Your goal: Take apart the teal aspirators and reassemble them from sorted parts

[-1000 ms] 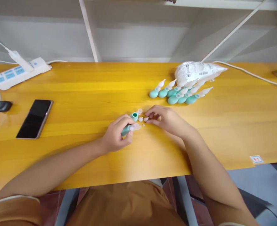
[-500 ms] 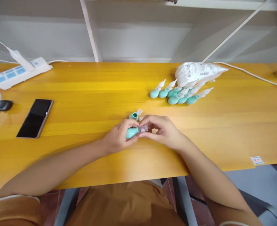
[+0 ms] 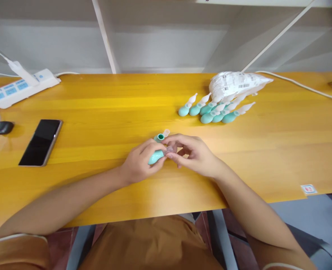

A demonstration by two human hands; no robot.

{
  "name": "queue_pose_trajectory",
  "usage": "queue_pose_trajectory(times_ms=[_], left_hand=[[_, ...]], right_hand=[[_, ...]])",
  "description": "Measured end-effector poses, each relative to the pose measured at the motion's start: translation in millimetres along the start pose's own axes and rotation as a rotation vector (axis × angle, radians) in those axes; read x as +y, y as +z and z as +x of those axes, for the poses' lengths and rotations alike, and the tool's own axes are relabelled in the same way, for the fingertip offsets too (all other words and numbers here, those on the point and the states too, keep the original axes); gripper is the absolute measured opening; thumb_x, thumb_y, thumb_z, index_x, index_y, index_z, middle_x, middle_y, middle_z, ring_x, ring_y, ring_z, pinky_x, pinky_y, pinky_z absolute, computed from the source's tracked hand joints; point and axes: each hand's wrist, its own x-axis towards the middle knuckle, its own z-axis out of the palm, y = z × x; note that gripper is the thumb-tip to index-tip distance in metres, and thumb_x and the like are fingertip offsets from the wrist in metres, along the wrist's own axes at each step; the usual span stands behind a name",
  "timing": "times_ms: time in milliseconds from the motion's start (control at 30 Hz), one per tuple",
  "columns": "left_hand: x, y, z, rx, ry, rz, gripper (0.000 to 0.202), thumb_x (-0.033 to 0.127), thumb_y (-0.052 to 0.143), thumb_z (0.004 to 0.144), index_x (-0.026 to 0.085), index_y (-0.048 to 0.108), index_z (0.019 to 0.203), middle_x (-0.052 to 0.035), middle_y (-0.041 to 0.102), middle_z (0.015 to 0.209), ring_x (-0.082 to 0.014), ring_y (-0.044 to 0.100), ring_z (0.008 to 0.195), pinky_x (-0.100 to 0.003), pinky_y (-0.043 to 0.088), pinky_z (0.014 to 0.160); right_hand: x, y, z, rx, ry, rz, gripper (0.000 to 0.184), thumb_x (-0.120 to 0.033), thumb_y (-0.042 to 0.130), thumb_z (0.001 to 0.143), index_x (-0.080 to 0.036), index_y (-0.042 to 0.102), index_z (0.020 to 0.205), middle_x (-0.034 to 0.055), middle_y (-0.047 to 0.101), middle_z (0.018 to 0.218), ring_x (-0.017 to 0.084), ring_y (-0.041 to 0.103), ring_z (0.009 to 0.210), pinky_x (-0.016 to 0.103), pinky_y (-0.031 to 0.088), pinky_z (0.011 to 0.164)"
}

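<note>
My left hand [image 3: 141, 161] is closed around a teal bulb syringe [image 3: 155, 157], which lies tilted with its clear neck piece [image 3: 168, 150] toward the right. At that clear piece, my right hand [image 3: 192, 155] has its thumb and fingertips closed; the fingers partly hide it. Just beyond the hands stands another teal bulb [image 3: 160, 137] with its dark round mouth facing up. A small translucent part [image 3: 166, 132] is beside that mouth.
Several teal bulb syringes with whitish tips [image 3: 207, 117] stand at the back right, before a white plastic bag [image 3: 236, 84]. A phone [image 3: 41, 142] lies on the left, near a white power strip [image 3: 23, 88] and a black plug [image 3: 2, 127]. A cable [image 3: 301, 86] runs along the back right.
The held bulb has shifted slightly left and tilted a little more. My right fingers have changed their grip on the clear piece. The view has moved slightly.
</note>
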Motion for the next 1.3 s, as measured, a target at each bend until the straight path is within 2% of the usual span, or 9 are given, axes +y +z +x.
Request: queue_pose_trajectory(times_ms=[100,200,367,533,633,767,933,1133,1300], left_hand=[[0.8,0.0,1.2,0.015,-0.055,-0.023,0.026,0.014,0.072,0.100,0.024,0.062,0.122,-0.0033,0.076,0.106,-0.0171,0.077,0.092,-0.028,0.062,0.084],[0.4,0.5,1.2,0.047,-0.106,-0.030,0.027,0.015,0.075,0.099,0.025,0.062,0.120,-0.0023,0.078,0.104,-0.0168,0.078,0.091,-0.028,0.062,0.083],[-2.0,1.9,-0.6,0.060,-0.089,-0.020,0.021,0.017,0.075,0.099,0.025,0.060,0.112,-0.0023,0.078,0.101,-0.0162,0.078,0.087,-0.027,0.061,0.076],[-4.8,4.3,-1.6,0.056,-0.119,0.008,0.018,0.020,0.074,0.100,0.025,0.060,0.110,-0.0015,0.078,0.098,-0.0170,0.078,0.086,-0.029,0.062,0.078],[-4.8,5.5,-2.2,0.050,-0.121,0.026,0.018,0.020,0.074,0.100,0.025,0.059,0.109,-0.0017,0.078,0.098,-0.0178,0.079,0.087,-0.029,0.062,0.078],[-3.4,5.5,-3.8,0.006,-0.123,0.061,0.016,0.021,0.073,0.100,0.024,0.058,0.107,-0.0030,0.078,0.099,-0.0194,0.079,0.091,-0.031,0.063,0.081],[-2.6,6.0,-5.8,-0.042,-0.106,0.086,0.011,0.020,0.069,0.102,0.024,0.060,0.105,-0.0042,0.079,0.100,-0.0193,0.080,0.091,-0.031,0.063,0.081],[-4.0,7.2,-6.3,-0.069,-0.098,0.084,0.011,0.019,0.069,0.102,0.023,0.059,0.106,-0.0034,0.079,0.099,-0.0190,0.080,0.091,-0.030,0.063,0.080],[-4.5,7.8,-6.5,-0.077,-0.111,0.081,0.011,0.020,0.069,0.102,0.023,0.058,0.104,-0.0031,0.078,0.097,-0.0187,0.079,0.087,-0.030,0.062,0.076]], right_hand=[[2.9,-2.9,1.3,0.088,-0.219,-0.212,0.038,-0.028,0.080,0.106,-0.025,0.073,0.142,0.0093,0.072,0.119,0.017,0.074,0.089,0.027,0.066,0.067],[5.2,-8.3,1.9,0.123,-0.437,-0.425,0.038,-0.020,0.076,0.107,-0.029,0.074,0.144,0.0086,0.073,0.116,0.020,0.076,0.096,0.033,0.067,0.079],[2.3,-13.5,-2.5,0.108,-0.538,-0.637,0.047,-0.011,0.067,0.110,-0.028,0.067,0.154,0.0069,0.080,0.111,0.018,0.077,0.089,0.029,0.061,0.071],[-1.0,-14.3,-7.4,0.024,-0.563,-0.790,0.040,-0.008,0.065,0.110,-0.015,0.067,0.149,0.0134,0.083,0.119,0.024,0.081,0.099,0.034,0.066,0.078],[-2.1,-13.6,-6.6,0.013,-0.542,-0.771,0.035,-0.011,0.063,0.112,-0.020,0.068,0.145,0.0119,0.083,0.121,0.024,0.081,0.104,0.036,0.069,0.085],[-5.3,-11.0,-2.5,-0.002,-0.442,-0.659,0.027,-0.016,0.064,0.111,-0.025,0.071,0.135,0.0114,0.081,0.120,0.025,0.081,0.107,0.039,0.070,0.088],[-7.3,-7.6,-0.5,-0.015,-0.351,-0.518,0.016,-0.015,0.063,0.110,-0.024,0.071,0.121,0.0107,0.077,0.114,0.023,0.078,0.098,0.037,0.068,0.084],[-9.9,-4.6,-3.7,-0.054,-0.347,-0.735,0.017,-0.014,0.055,0.114,-0.021,0.069,0.107,0.0094,0.075,0.102,0.020,0.073,0.087,0.033,0.062,0.073],[-7.3,-1.1,-2.7,-0.054,-0.327,-0.739,0.021,-0.014,0.053,0.115,-0.021,0.066,0.099,0.0080,0.072,0.097,0.018,0.070,0.081,0.031,0.061,0.069]])
